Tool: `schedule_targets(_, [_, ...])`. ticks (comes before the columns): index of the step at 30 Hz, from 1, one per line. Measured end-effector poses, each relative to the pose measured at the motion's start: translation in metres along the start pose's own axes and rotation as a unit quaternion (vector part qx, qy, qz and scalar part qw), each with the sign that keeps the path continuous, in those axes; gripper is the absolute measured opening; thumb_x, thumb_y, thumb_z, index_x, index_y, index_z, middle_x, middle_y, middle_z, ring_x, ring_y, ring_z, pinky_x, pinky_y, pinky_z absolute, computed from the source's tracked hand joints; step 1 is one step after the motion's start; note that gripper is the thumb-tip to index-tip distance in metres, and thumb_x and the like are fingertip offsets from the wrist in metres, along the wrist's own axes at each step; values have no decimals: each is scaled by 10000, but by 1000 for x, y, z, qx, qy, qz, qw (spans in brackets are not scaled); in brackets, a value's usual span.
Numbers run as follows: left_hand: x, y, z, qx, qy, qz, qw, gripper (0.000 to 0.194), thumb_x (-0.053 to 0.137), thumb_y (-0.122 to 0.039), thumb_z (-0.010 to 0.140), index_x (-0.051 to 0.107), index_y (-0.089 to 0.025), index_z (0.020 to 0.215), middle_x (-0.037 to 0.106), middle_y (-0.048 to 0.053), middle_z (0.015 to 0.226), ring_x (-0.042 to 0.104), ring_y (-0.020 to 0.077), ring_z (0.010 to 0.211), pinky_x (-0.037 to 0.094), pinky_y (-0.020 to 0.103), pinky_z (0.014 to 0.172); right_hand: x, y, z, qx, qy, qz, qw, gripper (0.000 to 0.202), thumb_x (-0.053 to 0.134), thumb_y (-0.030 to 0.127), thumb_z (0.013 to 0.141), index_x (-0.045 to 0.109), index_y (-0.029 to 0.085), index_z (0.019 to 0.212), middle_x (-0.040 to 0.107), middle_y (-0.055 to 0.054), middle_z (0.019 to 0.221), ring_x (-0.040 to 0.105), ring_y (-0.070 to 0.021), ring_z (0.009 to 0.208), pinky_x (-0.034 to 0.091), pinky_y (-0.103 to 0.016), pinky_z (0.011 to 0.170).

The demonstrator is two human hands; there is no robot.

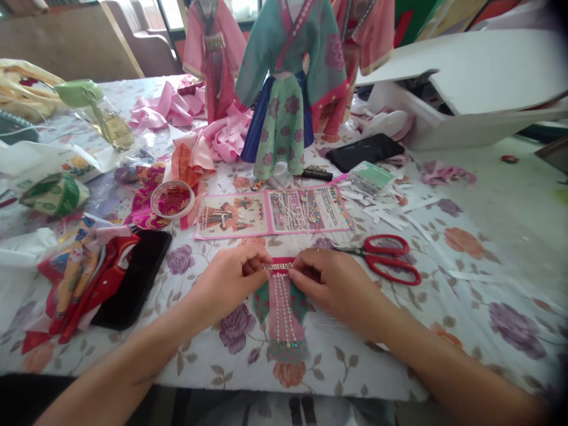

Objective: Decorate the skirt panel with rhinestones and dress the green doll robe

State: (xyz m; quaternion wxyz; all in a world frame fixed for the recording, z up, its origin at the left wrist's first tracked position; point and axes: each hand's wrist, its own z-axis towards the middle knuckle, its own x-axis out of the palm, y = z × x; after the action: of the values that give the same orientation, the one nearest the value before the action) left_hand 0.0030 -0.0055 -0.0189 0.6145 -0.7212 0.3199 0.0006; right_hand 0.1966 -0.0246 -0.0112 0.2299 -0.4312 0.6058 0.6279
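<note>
Strip (pixel 278 267) of glittering stones ran level between our hands, across the red band (pixel 283 260) at the top of the beaded panel (pixel 281 316), near the middle of the counter's (pixel 381 373) near edge. Our left grip (pixel 235 272) was pinched on its left end, our right grip (pixel 328 275) on its right. We could not tell whether the strip touched the band or hung just above it. To do this well, we judged, both sides needed an even, gentle pull, so the stones sat straight along the band and centred over the panel. Pressing from the middle outwards seemed the best guard against puckers. Our right knuckles needed care around the scissors (pixel 393 260), lying just beside them toward the counter's right edge.
</note>
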Motion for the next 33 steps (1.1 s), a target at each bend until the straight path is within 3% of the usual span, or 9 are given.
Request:
schedule_targets(15, [5, 1, -1, 47, -22, 78, 996, 143, 526, -174, 778, 639, -192, 864, 560, -44, 615, 485, 87, 535, 376, 186, 507, 2, -1, 0, -15, 0, -16, 1000, 172, 542, 235, 815, 595, 179, 661, 594, 11, 591, 475, -111, 539, 243, -242, 521])
schedule_targets(33, [7, 0, 0, 39, -31, 126, 991, 138, 557, -191, 746, 639, -208, 856, 554, -51, 593, 486, 99, 538, 378, 217, 532, 1, 1, 2, -3, 18, -34, 999, 150, 554, 243, 795, 590, 176, 666, 587, 15, 581, 463, -106, 540, 221, -235, 517])
